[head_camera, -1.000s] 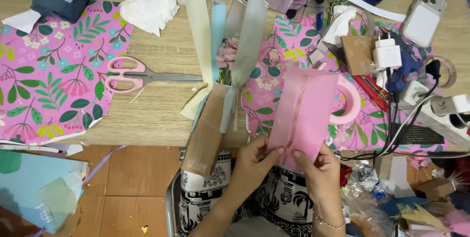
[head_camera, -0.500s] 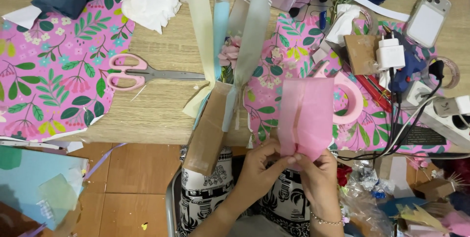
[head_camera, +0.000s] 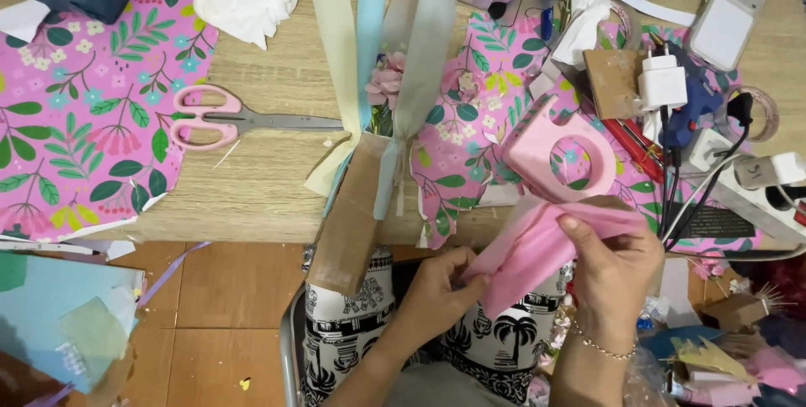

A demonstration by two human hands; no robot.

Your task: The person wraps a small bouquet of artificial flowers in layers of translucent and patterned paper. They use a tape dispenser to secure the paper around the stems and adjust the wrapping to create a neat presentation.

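While a pink sheet (head_camera: 537,252) is being held over the lap, just below the table (head_camera: 269,197) edge, it is being pinched by the left hand (head_camera: 441,289) at its lower end and by the right hand (head_camera: 613,268) (thumb on top) near a pink tape dispenser (head_camera: 558,151).

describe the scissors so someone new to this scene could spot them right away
Start at the wooden table and find the big pink floral paper on its left side. The scissors lie flat just right of that sheet, blades shut and pointing right. Their pink handles and grey blades mark them as the only cutting tool there.
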